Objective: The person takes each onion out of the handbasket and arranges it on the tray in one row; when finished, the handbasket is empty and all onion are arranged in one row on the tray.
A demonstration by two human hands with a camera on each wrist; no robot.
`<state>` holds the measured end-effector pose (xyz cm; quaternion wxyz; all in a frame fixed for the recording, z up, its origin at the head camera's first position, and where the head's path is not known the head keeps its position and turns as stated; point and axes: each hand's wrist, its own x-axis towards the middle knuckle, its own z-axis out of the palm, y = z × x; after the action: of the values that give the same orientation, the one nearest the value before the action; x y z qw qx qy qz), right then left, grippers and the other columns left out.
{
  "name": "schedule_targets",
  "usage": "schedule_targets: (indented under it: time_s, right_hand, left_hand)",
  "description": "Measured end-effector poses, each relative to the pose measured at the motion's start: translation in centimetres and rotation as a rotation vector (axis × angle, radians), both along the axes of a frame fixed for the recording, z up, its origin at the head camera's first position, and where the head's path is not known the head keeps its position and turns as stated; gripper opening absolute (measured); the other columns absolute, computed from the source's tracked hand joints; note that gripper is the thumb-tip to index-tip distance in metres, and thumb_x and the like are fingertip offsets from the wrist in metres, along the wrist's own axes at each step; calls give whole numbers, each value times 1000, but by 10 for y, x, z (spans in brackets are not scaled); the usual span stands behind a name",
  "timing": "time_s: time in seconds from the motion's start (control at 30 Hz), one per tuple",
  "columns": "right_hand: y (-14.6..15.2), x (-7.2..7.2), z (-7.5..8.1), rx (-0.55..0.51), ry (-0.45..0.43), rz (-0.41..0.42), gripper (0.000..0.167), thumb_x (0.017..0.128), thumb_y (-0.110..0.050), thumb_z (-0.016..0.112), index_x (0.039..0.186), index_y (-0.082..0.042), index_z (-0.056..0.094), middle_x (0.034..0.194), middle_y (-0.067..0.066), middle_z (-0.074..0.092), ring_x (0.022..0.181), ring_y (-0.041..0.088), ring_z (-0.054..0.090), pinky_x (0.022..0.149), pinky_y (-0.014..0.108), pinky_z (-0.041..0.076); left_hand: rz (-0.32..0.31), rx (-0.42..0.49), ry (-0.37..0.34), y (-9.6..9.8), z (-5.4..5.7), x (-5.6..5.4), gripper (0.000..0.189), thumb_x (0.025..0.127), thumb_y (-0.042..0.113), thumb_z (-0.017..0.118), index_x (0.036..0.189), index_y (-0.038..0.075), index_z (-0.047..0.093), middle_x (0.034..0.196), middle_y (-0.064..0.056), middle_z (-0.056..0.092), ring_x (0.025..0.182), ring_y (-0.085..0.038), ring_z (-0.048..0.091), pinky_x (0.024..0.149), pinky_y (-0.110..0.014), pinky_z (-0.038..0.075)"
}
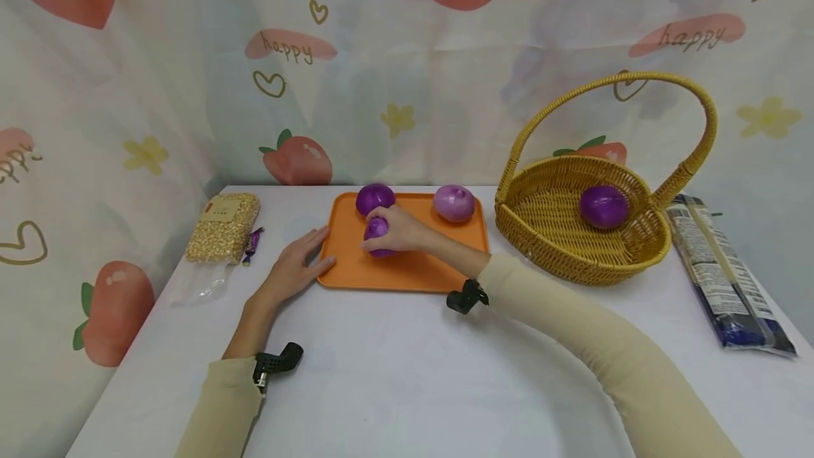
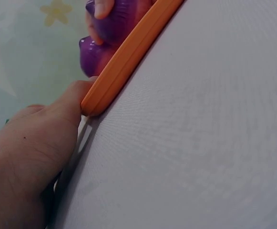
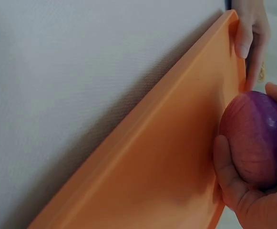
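In the head view, my right hand (image 1: 402,230) grips a purple onion (image 1: 378,235) over the left half of the orange tray (image 1: 356,273). The right wrist view shows the thumb and fingers curled about this onion (image 3: 253,138). A second, dark purple onion (image 1: 375,197) lies at the tray's back left, just behind the held one. Toward the back right corner sits a paler, pinkish-purple onion (image 1: 454,203). My left hand (image 1: 292,267) rests at the tray's left edge, fingers fairly straight, with the thumb reaching over the rim (image 3: 241,62).
Right of the tray stands a yellow wicker basket (image 1: 540,249) with a tall handle and a purple onion (image 1: 604,206) inside. A blue-and-white packet (image 1: 731,281) lies beyond it. At the left are a bag of yellow kernels (image 1: 222,228) and a purple-wrapped candy (image 1: 252,244).
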<state>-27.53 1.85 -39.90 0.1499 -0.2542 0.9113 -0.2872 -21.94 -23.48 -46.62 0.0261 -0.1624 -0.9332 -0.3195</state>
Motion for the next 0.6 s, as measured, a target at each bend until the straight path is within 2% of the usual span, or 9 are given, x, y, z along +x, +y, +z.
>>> schedule_targets:
  time_s: [0.2,0.6]
  right_hand:
    - [-3,8,0,41,35,12,60,81,-46,73,129,-16,53,126,19,49,113,30,54,98,43,52]
    - [-4,12,-3,5,29,-27,65,79,-44,77,131,-16,50,131,20,45,118,34,54,102,47,50]
  left_hand:
    - [-2,1,-8,1,1,1,68,93,35,65,150,11,37,156,-10,38,146,-35,30,119,-55,24]
    - [14,-5,-16,0,-1,-1,68,93,37,64,151,13,36,156,-9,37,147,-34,29,119,-55,24]
